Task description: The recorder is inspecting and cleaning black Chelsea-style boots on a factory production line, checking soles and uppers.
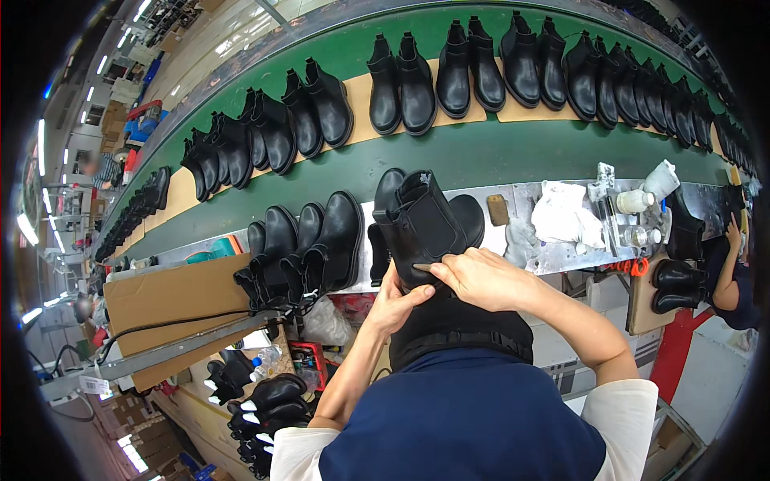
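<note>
A black ankle boot (425,224) with an elastic side panel is in front of me at the bench edge. My left hand (392,306) is closed around its lower end, thumb on the near side. Between the fingers of my right hand (488,279) is a small tan piece (422,267), its tip against the boot's side; its exact kind is too small to make out. Another black boot (467,215) lies partly hidden behind the held one. To the left, several black boots (337,236) lean together on the bench, toes up.
Pairs of black boots (401,88) line the green conveyor (313,180) on tan sheets. On the right are a tan block (498,210), white cloth (568,215), bottles (634,201) and orange-handled scissors (639,267). Cardboard (176,297) stands left. Another person's arm (728,268) shows far right.
</note>
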`<state>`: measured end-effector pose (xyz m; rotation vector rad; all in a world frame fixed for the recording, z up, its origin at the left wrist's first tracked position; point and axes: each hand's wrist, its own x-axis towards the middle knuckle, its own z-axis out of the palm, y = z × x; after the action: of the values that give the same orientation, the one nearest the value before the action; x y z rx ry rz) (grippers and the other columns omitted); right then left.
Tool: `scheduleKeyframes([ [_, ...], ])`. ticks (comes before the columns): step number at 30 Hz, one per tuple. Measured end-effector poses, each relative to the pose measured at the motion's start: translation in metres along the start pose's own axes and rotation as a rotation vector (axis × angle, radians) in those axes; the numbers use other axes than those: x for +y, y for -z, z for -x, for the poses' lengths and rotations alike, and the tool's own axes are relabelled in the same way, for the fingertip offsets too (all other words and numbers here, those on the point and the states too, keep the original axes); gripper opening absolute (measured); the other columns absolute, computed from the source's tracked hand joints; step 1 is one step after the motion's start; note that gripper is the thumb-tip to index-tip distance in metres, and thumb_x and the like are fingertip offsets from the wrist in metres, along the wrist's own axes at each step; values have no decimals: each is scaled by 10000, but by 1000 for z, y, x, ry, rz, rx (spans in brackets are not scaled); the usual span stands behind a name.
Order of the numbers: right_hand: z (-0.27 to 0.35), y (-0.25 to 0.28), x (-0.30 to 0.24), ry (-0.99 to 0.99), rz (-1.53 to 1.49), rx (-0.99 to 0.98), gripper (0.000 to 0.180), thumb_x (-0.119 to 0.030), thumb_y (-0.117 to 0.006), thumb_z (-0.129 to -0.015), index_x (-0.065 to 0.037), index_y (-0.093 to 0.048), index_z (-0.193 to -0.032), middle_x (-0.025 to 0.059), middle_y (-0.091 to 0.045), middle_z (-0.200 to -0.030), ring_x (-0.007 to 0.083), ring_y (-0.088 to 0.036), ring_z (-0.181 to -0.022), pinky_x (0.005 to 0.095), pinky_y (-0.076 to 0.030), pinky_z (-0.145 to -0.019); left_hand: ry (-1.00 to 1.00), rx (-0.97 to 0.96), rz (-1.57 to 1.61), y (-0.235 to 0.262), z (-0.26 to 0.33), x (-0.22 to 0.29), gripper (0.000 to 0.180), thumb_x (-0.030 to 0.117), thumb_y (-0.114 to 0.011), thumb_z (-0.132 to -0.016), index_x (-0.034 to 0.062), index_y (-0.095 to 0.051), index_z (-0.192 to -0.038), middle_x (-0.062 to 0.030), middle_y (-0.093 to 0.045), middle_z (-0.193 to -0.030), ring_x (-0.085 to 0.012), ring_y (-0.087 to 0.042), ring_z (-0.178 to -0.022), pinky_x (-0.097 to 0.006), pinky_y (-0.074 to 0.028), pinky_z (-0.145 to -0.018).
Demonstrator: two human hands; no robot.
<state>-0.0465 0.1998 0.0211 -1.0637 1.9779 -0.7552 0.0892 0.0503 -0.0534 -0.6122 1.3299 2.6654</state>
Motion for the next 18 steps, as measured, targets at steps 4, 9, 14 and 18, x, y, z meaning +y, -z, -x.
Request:
scheduleKeyframes([
  [4,1,-4,7,18,-45,-20,482,-282,-376,-973,93,-587,-756,288,-577,-654,446,-595,-685,482,-484,-618,10,24,43,3,2,-9,607,-66,-677,-751,57,-393,-1274,-39,-535,-1152,-119,-512,-1084,-287,-395,-960],
  [9,-1,-2,2,51,19,-10,481,-277,-375,-973,89,-580,-738,292,-575,-651,451,-590,-670,486,-481,-594,40,38,13,2,2,-6,606,-61,-681,-753,59,-396,-1274,-32,-536,-1143,-118,-519,-1065,-289,-400,-952],
  [14,-4,-4,7,-29,32,-30,475,-291,-379,-969,82,-580,-756,293,-582,-683,435,-596,-675,481,-483,-613,5,52,1,2,0,-13,621,-63,-682,-752,63,-387,-1284,-28,-527,-1139,-111,-503,-1075,-286,-402,-943],
  [18,-2,-3,28,-9,-47,-58,462,-321,-348,-975,47,-603,-863,265,-617,-754,403,-617,-730,467,-485,-673,-77,82,7,-1,-6,-24,728,-29,-714,-741,70,-325,-1348,-44,-500,-1186,-138,-490,-1090,-292,-394,-948],
])
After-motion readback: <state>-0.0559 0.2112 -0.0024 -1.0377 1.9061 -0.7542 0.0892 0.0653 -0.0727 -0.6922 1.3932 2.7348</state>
